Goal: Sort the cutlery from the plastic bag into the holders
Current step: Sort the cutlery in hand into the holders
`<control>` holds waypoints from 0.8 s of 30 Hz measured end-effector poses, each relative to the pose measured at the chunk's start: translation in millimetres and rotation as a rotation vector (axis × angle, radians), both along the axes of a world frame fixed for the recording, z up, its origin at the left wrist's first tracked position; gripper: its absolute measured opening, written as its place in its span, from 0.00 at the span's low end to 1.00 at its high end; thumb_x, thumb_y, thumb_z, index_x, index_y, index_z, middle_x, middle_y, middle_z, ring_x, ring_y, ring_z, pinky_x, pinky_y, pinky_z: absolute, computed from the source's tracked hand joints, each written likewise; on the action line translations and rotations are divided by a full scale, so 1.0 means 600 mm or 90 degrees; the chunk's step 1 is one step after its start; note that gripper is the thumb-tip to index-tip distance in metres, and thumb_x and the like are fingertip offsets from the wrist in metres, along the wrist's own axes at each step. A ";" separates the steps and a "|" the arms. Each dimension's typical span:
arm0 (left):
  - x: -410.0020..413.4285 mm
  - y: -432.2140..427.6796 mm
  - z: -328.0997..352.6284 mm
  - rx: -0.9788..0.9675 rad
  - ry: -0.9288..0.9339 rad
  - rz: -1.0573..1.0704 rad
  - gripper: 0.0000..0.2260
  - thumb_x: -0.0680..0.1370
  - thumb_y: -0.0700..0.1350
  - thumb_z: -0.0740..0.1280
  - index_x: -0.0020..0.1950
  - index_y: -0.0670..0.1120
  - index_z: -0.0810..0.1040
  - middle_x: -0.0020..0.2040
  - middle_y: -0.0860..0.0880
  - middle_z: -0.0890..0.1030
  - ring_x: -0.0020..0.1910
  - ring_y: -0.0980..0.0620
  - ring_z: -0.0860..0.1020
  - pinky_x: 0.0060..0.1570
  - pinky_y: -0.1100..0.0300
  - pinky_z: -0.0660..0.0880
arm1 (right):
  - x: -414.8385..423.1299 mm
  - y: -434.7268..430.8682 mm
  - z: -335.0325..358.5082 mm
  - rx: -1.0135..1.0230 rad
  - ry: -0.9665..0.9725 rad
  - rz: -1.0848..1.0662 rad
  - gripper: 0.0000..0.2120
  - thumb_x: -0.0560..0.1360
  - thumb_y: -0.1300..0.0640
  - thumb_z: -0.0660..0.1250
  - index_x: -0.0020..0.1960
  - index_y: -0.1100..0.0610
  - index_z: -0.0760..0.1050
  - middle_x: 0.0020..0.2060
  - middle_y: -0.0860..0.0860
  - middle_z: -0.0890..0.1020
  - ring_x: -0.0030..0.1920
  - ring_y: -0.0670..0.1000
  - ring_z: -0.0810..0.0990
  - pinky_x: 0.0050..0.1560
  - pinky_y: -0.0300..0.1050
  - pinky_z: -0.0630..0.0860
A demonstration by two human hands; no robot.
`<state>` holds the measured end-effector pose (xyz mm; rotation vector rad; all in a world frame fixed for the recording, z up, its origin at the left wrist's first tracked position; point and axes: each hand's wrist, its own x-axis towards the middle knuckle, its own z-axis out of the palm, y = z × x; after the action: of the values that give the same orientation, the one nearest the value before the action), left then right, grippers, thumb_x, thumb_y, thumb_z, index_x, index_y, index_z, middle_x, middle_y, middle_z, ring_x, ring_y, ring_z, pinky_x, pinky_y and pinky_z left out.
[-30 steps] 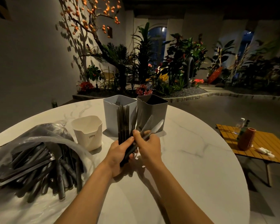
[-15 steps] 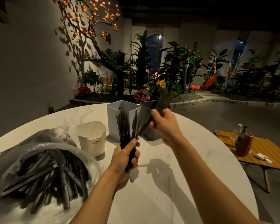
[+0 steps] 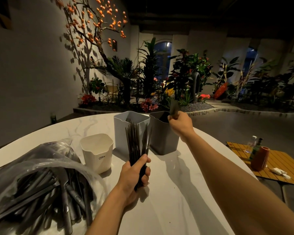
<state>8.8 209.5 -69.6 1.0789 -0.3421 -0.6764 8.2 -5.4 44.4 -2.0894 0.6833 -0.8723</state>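
**Dropping one piece into the dark holder**

Holding one dark piece of cutlery [image 3: 173,106], the right hand [image 3: 180,123] sits at the far rim of the dark grey holder [image 3: 163,138]. Its fingers are curled tight round the piece. The end that shows sticks up above the hand and leans a little. The other end is hidden behind the fingers, so I cannot tell if it is already inside the holder. The holder's open mouth is right below the hand and just to its left. So the next move, I think, is a short one: point the piece down and let it slide in.

The left hand [image 3: 136,173] is nearer to the person, above the white table [image 3: 176,209]. It grips a bunch of long dark cutlery [image 3: 136,143] by the handles. The bunch stands almost straight up, with the tips in front of the light grey holder [image 3: 124,131]. That holder already has a few pieces in it.

A small white holder [image 3: 97,153] stands to the left, beside the plastic bag [image 3: 41,175]. The bag lies open on the table and is still full of cutlery, so lots of sorting is left.

One slip could happen: the piece might hit the rim and fall on the table.
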 end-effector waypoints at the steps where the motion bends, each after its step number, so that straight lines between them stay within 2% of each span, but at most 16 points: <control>1: 0.000 0.000 0.000 0.002 0.000 0.002 0.14 0.80 0.50 0.70 0.55 0.39 0.78 0.35 0.44 0.76 0.27 0.52 0.71 0.27 0.62 0.70 | 0.004 -0.001 -0.007 -0.002 0.015 -0.001 0.07 0.80 0.52 0.66 0.53 0.55 0.75 0.49 0.54 0.83 0.52 0.58 0.81 0.56 0.61 0.79; 4: 0.000 0.000 0.001 0.005 0.001 0.001 0.14 0.80 0.50 0.70 0.55 0.39 0.79 0.36 0.43 0.76 0.27 0.52 0.71 0.27 0.62 0.71 | 0.010 0.001 -0.016 -0.034 0.045 -0.009 0.12 0.80 0.45 0.66 0.51 0.55 0.75 0.44 0.53 0.81 0.48 0.56 0.81 0.52 0.61 0.80; 6: 0.000 0.000 0.001 0.007 0.005 0.002 0.13 0.80 0.50 0.70 0.54 0.40 0.79 0.35 0.44 0.76 0.27 0.52 0.71 0.27 0.62 0.71 | 0.012 0.001 -0.019 -0.046 0.063 -0.003 0.15 0.79 0.43 0.66 0.53 0.56 0.74 0.46 0.54 0.81 0.47 0.55 0.80 0.50 0.58 0.81; 9: -0.002 0.000 0.003 0.007 0.006 0.009 0.13 0.80 0.50 0.70 0.53 0.40 0.79 0.35 0.44 0.76 0.26 0.53 0.71 0.25 0.62 0.71 | 0.011 0.003 -0.021 -0.087 0.104 0.023 0.19 0.78 0.39 0.67 0.55 0.54 0.73 0.51 0.55 0.79 0.47 0.53 0.79 0.43 0.49 0.79; 14: -0.005 0.000 0.005 0.009 0.025 0.017 0.13 0.80 0.49 0.71 0.54 0.39 0.79 0.35 0.44 0.76 0.26 0.53 0.70 0.26 0.62 0.71 | -0.006 0.006 -0.031 -0.145 0.151 -0.007 0.18 0.77 0.39 0.68 0.55 0.53 0.74 0.56 0.53 0.73 0.48 0.53 0.78 0.46 0.48 0.78; 17: -0.007 0.000 0.008 0.011 0.032 0.019 0.12 0.80 0.49 0.70 0.53 0.39 0.79 0.34 0.44 0.76 0.26 0.53 0.70 0.26 0.62 0.70 | -0.022 0.013 -0.037 -0.168 0.135 -0.054 0.18 0.76 0.38 0.69 0.52 0.53 0.75 0.53 0.53 0.76 0.46 0.53 0.78 0.45 0.50 0.79; 20: -0.006 0.002 0.009 0.014 0.033 0.019 0.12 0.81 0.49 0.69 0.53 0.40 0.79 0.34 0.45 0.76 0.25 0.53 0.70 0.26 0.62 0.69 | -0.038 0.029 -0.046 -0.177 0.115 -0.076 0.16 0.76 0.39 0.69 0.50 0.52 0.75 0.50 0.53 0.79 0.44 0.51 0.79 0.42 0.47 0.78; 24: -0.005 0.003 0.011 0.000 0.049 0.006 0.11 0.82 0.48 0.68 0.54 0.40 0.78 0.34 0.45 0.75 0.25 0.53 0.69 0.26 0.61 0.68 | -0.055 0.051 -0.050 -0.175 0.100 -0.114 0.17 0.76 0.40 0.70 0.55 0.52 0.75 0.53 0.52 0.79 0.48 0.52 0.79 0.49 0.50 0.81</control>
<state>5.7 211.6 -63.0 1.0519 -0.2704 -0.7073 -25.0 25.4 14.4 -2.3892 0.8876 -0.9515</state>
